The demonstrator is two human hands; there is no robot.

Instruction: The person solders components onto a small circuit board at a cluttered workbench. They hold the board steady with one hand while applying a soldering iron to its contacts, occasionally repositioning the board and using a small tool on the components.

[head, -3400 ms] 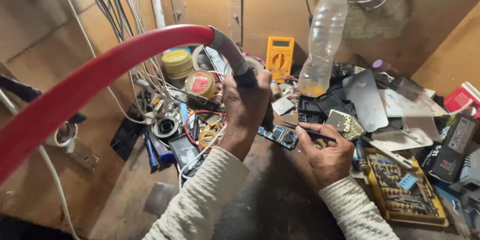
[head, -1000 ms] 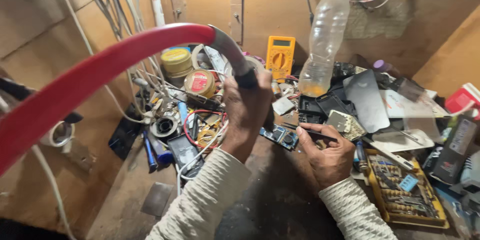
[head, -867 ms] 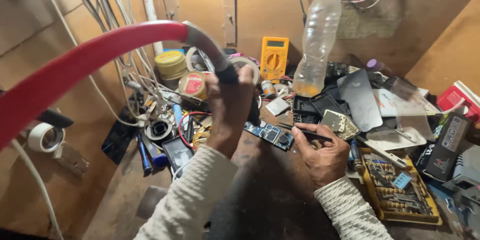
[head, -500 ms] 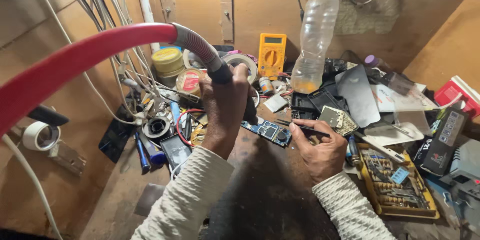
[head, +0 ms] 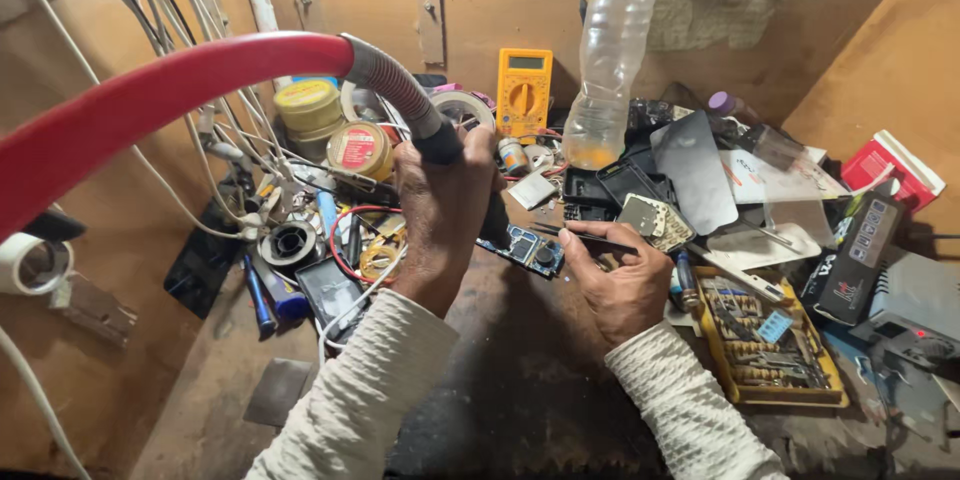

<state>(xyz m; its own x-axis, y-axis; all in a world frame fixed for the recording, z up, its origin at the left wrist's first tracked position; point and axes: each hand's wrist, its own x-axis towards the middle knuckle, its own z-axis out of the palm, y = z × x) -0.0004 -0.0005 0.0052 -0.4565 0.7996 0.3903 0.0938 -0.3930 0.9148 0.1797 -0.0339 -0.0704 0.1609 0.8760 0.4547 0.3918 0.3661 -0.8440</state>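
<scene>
The left hand [head: 445, 210] is closed around the dark handle of a hot-air tool [head: 440, 145] fed by a thick red hose [head: 150, 110], nozzle directed down at a small blue circuit board [head: 522, 248]. The right hand [head: 615, 280] has its fingers pinched on thin tweezers [head: 560, 231], tips at the board's edge. For a clean result, the nozzle is best held steady above the board, tweezers kept light. The board lies flat on the dark surface [head: 520, 390], between both hands.

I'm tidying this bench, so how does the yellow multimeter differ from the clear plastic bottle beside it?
The yellow multimeter is opaque, boxy and shorter; the plastic bottle is clear, rounded and taller. The multimeter has a screen and dial; the bottle holds a little orange liquid. Both stand against the back wall.
</scene>
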